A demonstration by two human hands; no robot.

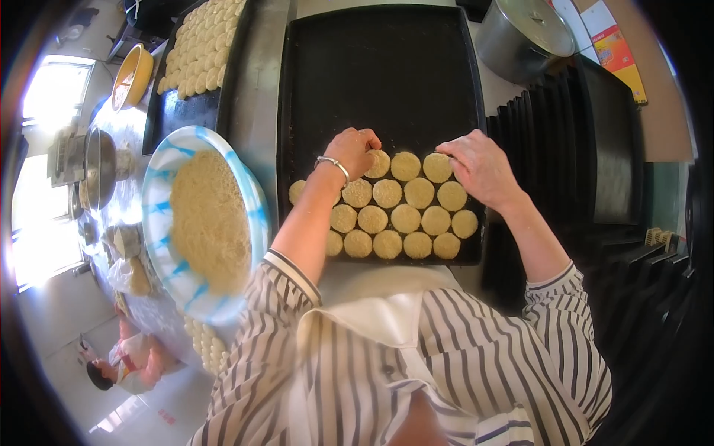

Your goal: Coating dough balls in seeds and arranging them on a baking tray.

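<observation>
Several round, flat dough cakes with a crumbly coating [405,218] lie in staggered rows on a black baking tray [385,72], at its near end. My left hand [352,151], with a bangle at the wrist, has its fingers on a dough cake [379,164] at the left of the farthest row; my forearm hides part of the rows. At the right of that row, my right hand [474,164] has its fingertips at the edge of another dough cake [437,168]. Left of the tray stands a blue-and-white basin [260,206] holding pale crumbs or seeds [209,223].
At the upper left, a second black tray [184,117] bears many dough pieces [203,47], beside a yellow bowl [144,69]. A metal pot [516,44] stands at the upper right, above stacked black trays [611,139]. Another person [131,362] is at the lower left.
</observation>
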